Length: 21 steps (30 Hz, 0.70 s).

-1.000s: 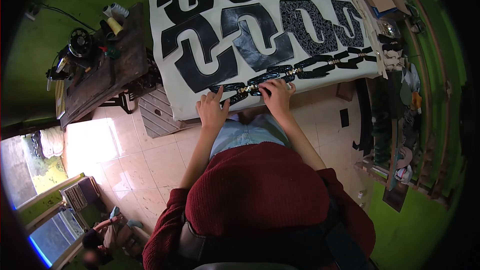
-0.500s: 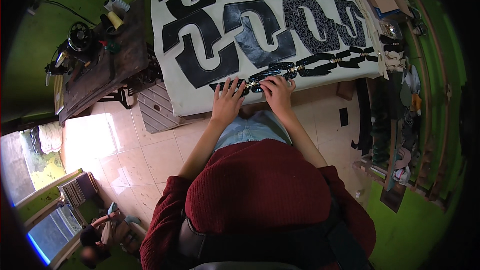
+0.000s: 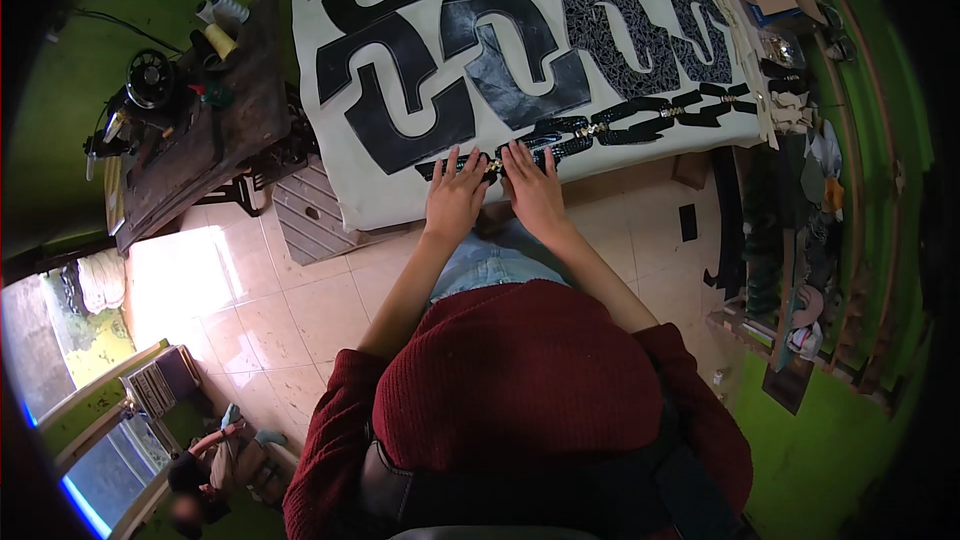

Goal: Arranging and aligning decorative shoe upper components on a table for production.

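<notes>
The right hand (image 3: 533, 195), pinching half a second ago, is now lying flat, fingers straight; the left hand's (image 3: 455, 200) fingers are resting slightly spread. Both are touching one black linked strip (image 3: 570, 147), which is running along the surface's (image 3: 372, 202) near edge, showing four gold-coloured joints (image 3: 592, 130).

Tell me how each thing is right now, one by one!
Left hand: open, palm down, touching the black strip
Right hand: open, palm down, touching the strip too
Black strip: stretched out on the white sheet
White sheet: spread out
Black curved pieces: lying flat
Yellow thread: wound up
Sewing machine: can't tell if it's running
</notes>
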### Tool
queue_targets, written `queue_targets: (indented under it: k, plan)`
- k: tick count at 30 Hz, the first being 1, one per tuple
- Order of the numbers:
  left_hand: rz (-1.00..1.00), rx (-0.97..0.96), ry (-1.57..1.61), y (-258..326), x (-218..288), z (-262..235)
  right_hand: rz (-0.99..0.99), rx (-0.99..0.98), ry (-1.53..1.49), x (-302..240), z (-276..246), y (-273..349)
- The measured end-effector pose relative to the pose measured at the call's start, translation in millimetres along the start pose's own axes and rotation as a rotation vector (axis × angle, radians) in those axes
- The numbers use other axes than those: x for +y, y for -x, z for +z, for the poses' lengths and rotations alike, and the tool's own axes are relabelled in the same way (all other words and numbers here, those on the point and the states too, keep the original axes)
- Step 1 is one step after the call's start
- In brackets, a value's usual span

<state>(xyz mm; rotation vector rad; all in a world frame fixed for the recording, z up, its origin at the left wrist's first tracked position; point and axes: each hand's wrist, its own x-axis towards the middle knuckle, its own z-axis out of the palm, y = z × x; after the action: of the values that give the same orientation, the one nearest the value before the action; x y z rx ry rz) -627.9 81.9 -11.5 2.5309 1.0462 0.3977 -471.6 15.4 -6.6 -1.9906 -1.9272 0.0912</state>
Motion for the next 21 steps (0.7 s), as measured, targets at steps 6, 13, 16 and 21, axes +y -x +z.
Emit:
queue_targets:
  k: [6, 13, 16, 21]
  plan:
    - [0.002, 0.027, 0.117, 2, -3, 9, 0.059, -0.084, -0.017, 5, 3, -5]
    - [-0.022, 0.004, 0.179, -3, -3, 3, 0.147, -0.214, -0.018, 6, -15, -23]
    - [-0.054, -0.039, 0.186, -7, -1, -4, 0.132, -0.334, -0.048, 9, -32, -36]
    - [-0.023, -0.011, 0.155, -13, 6, -11, 0.072, -0.337, 0.026, 24, -24, -32]
